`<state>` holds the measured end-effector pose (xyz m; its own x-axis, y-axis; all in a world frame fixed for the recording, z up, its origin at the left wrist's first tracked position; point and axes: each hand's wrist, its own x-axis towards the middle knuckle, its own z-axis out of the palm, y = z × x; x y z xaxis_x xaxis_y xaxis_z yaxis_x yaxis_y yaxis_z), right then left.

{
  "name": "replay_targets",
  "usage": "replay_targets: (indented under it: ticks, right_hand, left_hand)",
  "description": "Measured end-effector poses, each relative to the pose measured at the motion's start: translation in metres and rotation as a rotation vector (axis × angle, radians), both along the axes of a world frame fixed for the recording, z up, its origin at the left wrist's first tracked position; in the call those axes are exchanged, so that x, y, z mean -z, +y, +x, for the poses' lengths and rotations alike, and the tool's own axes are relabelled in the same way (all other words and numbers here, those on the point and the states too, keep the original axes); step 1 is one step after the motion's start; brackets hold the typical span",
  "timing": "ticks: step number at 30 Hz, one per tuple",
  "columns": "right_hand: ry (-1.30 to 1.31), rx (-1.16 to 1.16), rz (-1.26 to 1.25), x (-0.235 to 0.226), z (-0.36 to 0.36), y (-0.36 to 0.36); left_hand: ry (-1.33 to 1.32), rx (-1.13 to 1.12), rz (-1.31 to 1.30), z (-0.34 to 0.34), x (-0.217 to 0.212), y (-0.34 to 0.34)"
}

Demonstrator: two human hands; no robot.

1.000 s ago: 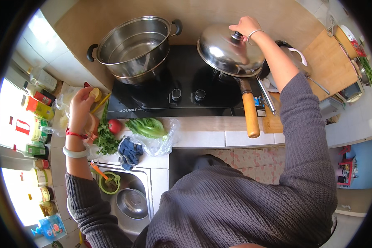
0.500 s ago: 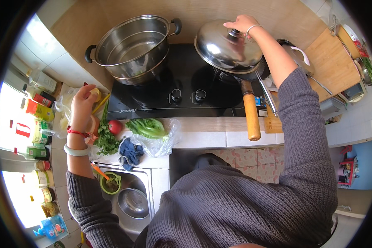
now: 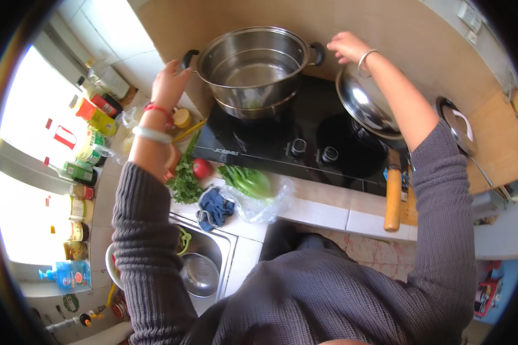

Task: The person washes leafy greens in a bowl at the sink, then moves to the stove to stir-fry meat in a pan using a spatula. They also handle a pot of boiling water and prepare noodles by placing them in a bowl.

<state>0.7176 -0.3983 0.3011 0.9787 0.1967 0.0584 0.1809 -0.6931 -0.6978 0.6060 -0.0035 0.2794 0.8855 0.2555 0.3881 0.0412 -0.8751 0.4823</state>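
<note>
A large steel pot [image 3: 247, 95] with two black side handles stands on the left of the black cooktop [image 3: 259, 138]; its inside looks bare. My left hand [image 3: 170, 86] is raised beside the pot's left handle [image 3: 190, 58], thumb and fingers apart, holding nothing. Just off the right handle [image 3: 317, 53] hovers my right hand [image 3: 349, 47], its fingers loosely bent and nothing in them. Below that hand a domed steel lid [image 3: 365, 106] covers a pan with a wooden handle [image 3: 392, 198], partly hidden by my right forearm.
Leafy herbs [image 3: 184, 181], a tomato [image 3: 201, 168], green lettuce [image 3: 247, 181] on a plastic bag and a dark blue cloth [image 3: 214, 208] lie before the cooktop. The sink [image 3: 227, 270] holds a metal bowl [image 3: 200, 275]. Bottles [image 3: 77, 172] line the window; another lid [image 3: 457, 126] rests at right.
My right hand has let go of the domed lid's knob and moved left toward the pot's right handle. My left hand has risen from the vegetables to the left handle. The view has shifted.
</note>
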Motion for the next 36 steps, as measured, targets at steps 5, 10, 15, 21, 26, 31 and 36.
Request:
replay_targets:
  ticks: [5, 10, 15, 21, 26, 31, 36]
  right_hand:
    - [0.347, 0.159, 0.136, 0.013, 0.018, 0.043]
    - [0.418, 0.109, 0.245, 0.017, 0.023, 0.05]
    - [0.378, 0.078, 0.25, 0.012, 0.019, 0.045]
    - [0.295, -0.052, 0.263, -0.005, 0.02, 0.049]
    - [0.303, -0.205, 0.132, -0.025, -0.003, 0.057]
    - [0.347, -0.333, 0.088, -0.036, -0.059, 0.082]
    - [0.425, -0.415, 0.097, -0.027, -0.125, 0.108]
  left_hand:
    - [0.07, -0.15, -0.075, 0.062, 0.007, 0.018]
    - [0.231, 0.203, -0.501, 0.103, 0.035, 0.071]
    - [0.309, 0.017, -0.402, 0.103, 0.022, 0.052]
    - [0.281, -0.029, -0.361, 0.018, -0.007, 0.048]
    - [0.289, -0.091, -0.334, -0.069, -0.032, 0.038]
    - [0.22, -0.152, -0.425, -0.175, -0.042, 0.032]
    - [0.123, -0.241, -0.586, -0.285, -0.034, 0.021]
